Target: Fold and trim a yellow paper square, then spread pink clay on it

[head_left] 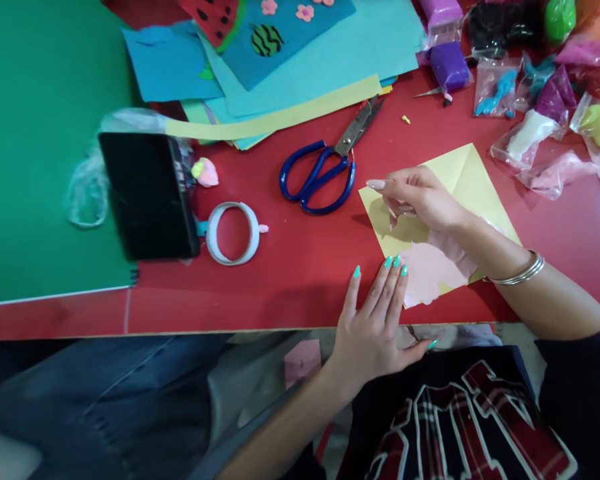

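On the red table lies a yellow paper square [463, 170] with fold creases. Thin pink clay [425, 270] is spread over its near part. My left hand [377, 320] lies flat with fingers apart, its fingertips at the paper's left edge beside the pink clay. My right hand [423, 197] hovers over the paper's upper left part, thumb and fingers curled together; whatever they may hold is too small to make out. Blue-handled scissors [347, 140] lie left of the paper, blades partly apart.
Bagged clay in several colours [535, 127] lies at the right back. Coloured paper sheets [315, 87] cover the back. At left are a black phone-like object [147, 193], a tape ring [209, 233], a small pink clay piece [209, 173] and a green board [40, 147].
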